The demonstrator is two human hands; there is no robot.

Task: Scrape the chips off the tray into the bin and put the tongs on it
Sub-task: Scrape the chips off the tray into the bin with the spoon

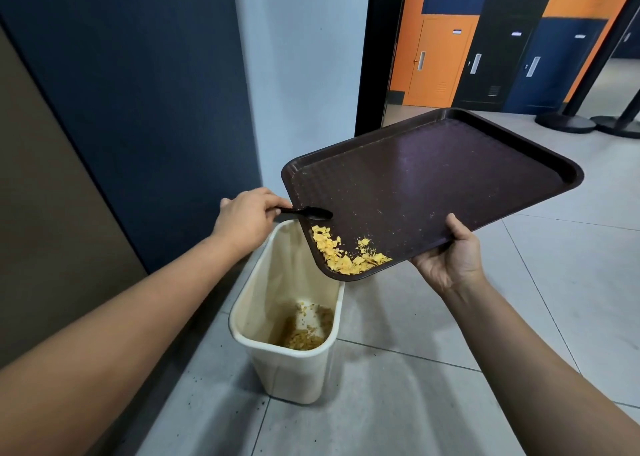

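Head view: right hand (pixel 450 258) fingers grip the near edge of the brown tray (pixel 450 175), tilted over the cream bin (pixel 284 369) — yellow chips (pixel 341 259) piled at its low corner. Left hand (pixel 247 220) fingers closed on black tongs (pixel 306 213), tip on the tray.

No text can be read anywhere. The lockers (pixel 485 39) in the background carry small label plates (pixel 457 31) near the tops of their doors — white or dark strips — but whatever is printed there is too small and blurred to make out.
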